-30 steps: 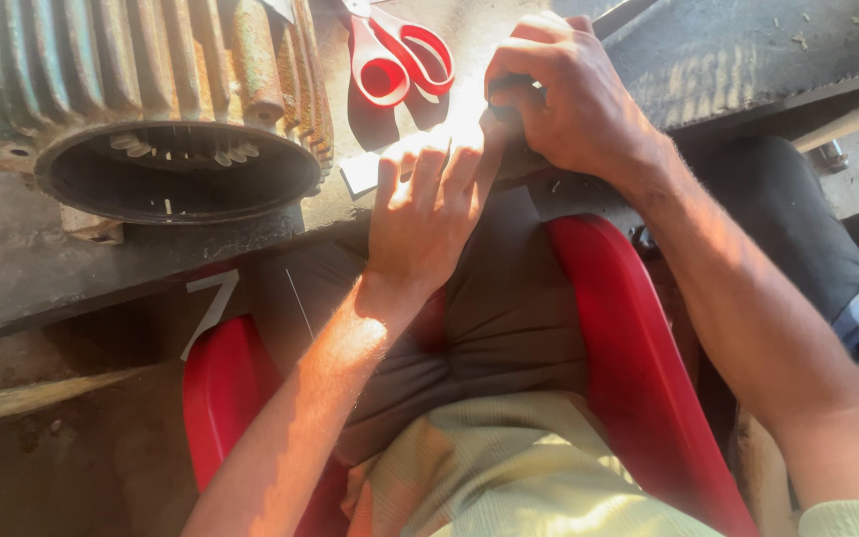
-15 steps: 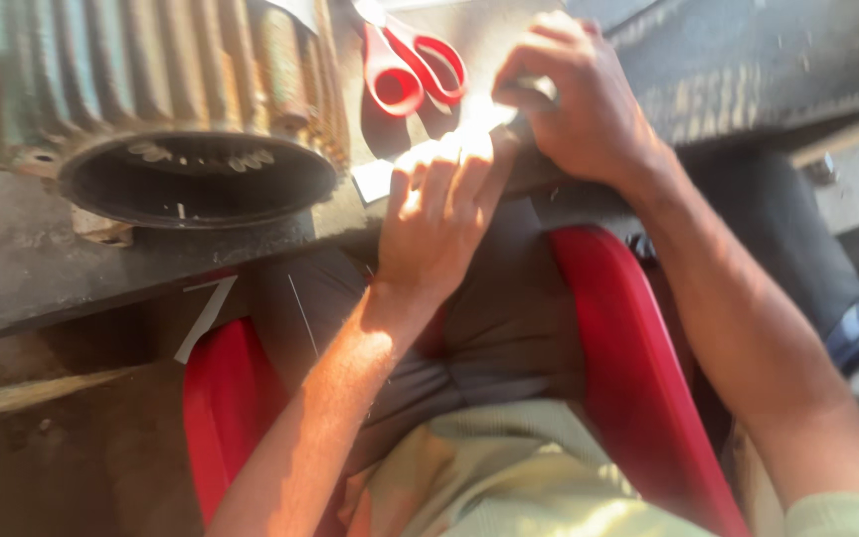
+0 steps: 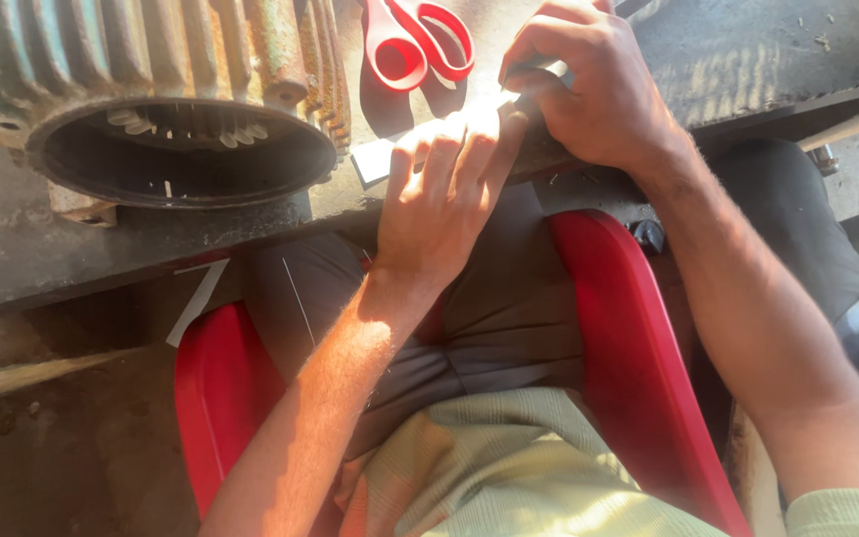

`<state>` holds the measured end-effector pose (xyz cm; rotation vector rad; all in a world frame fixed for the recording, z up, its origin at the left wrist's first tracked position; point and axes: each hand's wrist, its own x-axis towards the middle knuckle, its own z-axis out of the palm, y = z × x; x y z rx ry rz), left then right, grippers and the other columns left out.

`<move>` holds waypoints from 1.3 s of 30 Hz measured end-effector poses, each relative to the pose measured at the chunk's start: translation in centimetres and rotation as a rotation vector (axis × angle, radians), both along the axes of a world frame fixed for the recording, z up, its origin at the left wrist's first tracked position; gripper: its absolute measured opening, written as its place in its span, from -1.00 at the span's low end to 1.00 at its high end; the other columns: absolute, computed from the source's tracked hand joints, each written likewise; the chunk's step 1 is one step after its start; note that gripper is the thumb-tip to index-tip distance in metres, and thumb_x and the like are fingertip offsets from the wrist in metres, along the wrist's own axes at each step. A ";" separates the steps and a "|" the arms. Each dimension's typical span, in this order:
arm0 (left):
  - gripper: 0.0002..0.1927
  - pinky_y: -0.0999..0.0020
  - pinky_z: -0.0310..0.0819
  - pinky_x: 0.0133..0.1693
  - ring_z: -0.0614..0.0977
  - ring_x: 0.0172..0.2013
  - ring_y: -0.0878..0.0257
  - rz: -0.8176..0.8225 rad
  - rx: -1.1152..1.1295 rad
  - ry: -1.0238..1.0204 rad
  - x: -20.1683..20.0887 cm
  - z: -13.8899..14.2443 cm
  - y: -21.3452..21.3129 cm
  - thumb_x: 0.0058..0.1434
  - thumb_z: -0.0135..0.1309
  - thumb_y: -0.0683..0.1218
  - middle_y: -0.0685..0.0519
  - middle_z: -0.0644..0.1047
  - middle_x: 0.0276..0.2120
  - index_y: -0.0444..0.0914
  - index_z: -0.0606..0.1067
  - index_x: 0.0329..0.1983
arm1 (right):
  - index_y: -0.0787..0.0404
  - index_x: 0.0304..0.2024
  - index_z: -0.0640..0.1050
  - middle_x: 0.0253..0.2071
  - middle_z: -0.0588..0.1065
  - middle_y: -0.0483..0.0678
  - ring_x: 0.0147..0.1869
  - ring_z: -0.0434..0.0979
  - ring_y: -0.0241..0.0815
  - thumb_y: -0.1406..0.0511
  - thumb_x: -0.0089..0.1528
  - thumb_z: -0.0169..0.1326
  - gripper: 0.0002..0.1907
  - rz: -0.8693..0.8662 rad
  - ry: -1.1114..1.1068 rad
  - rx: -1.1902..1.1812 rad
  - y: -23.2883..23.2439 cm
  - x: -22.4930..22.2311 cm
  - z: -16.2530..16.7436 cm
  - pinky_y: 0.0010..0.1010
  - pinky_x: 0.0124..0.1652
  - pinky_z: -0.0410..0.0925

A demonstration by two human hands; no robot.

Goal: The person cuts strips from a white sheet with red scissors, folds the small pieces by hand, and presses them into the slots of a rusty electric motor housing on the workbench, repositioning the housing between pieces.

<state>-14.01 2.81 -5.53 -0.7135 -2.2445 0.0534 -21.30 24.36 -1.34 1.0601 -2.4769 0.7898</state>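
From the head camera, looking down over the person's lap, the left hand (image 3: 439,204) lies flat with its fingers stretched out, pressing a white strip of paper (image 3: 382,157) against the edge of the dark workbench (image 3: 101,254). That hand is open and clasps nothing; it looks placed there to keep the strip from sliding. Just beyond its fingertips the right hand (image 3: 589,89) is curled shut, thumb and forefinger pinched on the far end of the same strip, where the sun glares so hard that the strip's end is washed out. I judge the pinch is there to hold the paper taut or fold it, but the glare hides which.

Just above the pinch, almost touching the right knuckles, lie red-handled scissors (image 3: 420,45), handles towards the hands, close enough to be picked up without reaching. To the left of the flat hand, well apart from it, stands a ribbed motor housing (image 3: 161,99), greenish and rusty, its round open mouth facing the person.

Below both wrists is the red plastic chair (image 3: 628,348) on which the person sits. A second white paper strip (image 3: 198,298) hangs by the bench edge, down and to the left of the left forearm. I see no package, label or sign anywhere.
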 end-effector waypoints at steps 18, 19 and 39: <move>-0.71 0.10 0.46 0.21 0.54 0.10 0.07 -0.191 0.263 -0.063 -0.1 -0.6 -0.1 0.30 0.11 -0.20 -0.04 0.50 0.03 -0.30 0.43 0.08 | 0.30 -0.12 0.59 -0.22 0.55 0.12 -0.17 0.58 0.09 0.49 0.30 0.04 -0.86 -0.028 -0.103 0.035 0.4 1.2 -0.4 -0.25 -0.15 0.41; -0.73 0.11 0.48 0.22 0.54 0.09 0.05 -0.195 0.290 -0.055 -0.1 -0.6 -0.2 0.34 0.10 -0.23 -0.06 0.50 0.02 -0.33 0.42 0.08 | 0.29 -0.13 0.59 -0.23 0.55 0.11 -0.17 0.57 0.09 0.48 0.32 0.05 -0.88 -0.017 -0.100 0.042 0.6 1.3 -0.3 -0.25 -0.13 0.41; -0.64 0.17 0.46 0.22 0.52 0.08 0.09 -0.124 0.183 -0.088 0.1 0.4 -0.5 0.28 0.11 -0.14 0.02 0.45 0.02 -0.22 0.51 0.15 | 0.30 -0.21 0.57 -0.21 0.53 0.05 -0.04 0.55 0.07 0.52 0.21 0.11 -0.88 0.036 -0.125 0.062 -0.3 1.0 2.0 -0.21 0.00 0.38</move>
